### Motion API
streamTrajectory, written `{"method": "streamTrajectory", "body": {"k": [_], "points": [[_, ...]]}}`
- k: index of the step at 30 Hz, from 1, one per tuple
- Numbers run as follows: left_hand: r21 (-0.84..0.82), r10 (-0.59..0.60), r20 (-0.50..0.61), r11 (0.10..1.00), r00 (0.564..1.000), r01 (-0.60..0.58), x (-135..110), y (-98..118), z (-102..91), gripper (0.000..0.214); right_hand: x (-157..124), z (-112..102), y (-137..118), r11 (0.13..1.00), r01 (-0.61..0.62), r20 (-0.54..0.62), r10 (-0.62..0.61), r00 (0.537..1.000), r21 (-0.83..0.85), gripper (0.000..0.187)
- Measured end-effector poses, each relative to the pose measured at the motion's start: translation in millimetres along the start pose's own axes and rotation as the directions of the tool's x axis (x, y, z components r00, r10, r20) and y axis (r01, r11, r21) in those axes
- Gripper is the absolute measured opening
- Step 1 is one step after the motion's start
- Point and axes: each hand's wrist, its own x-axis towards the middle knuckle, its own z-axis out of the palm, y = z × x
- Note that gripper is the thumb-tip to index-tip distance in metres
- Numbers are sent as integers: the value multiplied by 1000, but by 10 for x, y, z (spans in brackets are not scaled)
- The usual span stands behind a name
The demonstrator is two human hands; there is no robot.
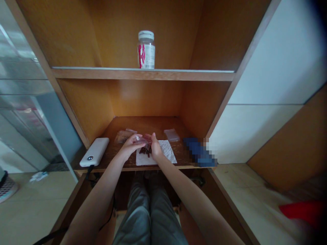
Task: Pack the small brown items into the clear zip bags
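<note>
A: Surface and room?
B: Wooden shelf unit, low brown shelf [163, 124], glass panel [22, 85] far left.

A: Counts, left to right, off the paper napkin [155, 153]?
B: One white power bank [94, 152] well left of it, at the shelf's front edge. One flat clear bag [124, 136] just behind-left. Left hand [131, 145] over the napkin's left part. Small heap of dark pieces [146, 150] on the napkin, count unclear. Right hand [155, 146] over its middle. Second flat clear bag [172, 135] behind-right. One blue object [199, 152] to the right, blurred, kind unclear.

A: Fingers?
B: Each hand's fingers together, pinching a third small clear bag [141, 138] above the heap.

A: Room?
B: Napkin's front edge nearly meets the shelf edge; little room in front, more behind.
</note>
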Motion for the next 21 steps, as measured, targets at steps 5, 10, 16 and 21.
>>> {"method": "streamTrajectory", "body": {"k": [5, 10, 16, 21], "points": [[-16, 5, 7, 1000, 1000, -5, 5, 39, 9, 41, -16, 8, -25, 1000, 8, -26, -8, 1000, -12, 50], [-30, 32, 10, 999, 999, -32, 32, 54, -28, 41, -24, 5, -36, 999, 38, -45, -39, 998, -28, 48], [-48, 88, -77, 995, 993, -92, 108, 9, -71, 42, -11, -8, -30, 996, 50, -67, -55, 996, -80, 49], [-127, 154, -81, 978, 985, -164, 96, -44, -27, 40, -13, -30, -29, 980, 121, -114, -140, 984, -159, 36]]}}
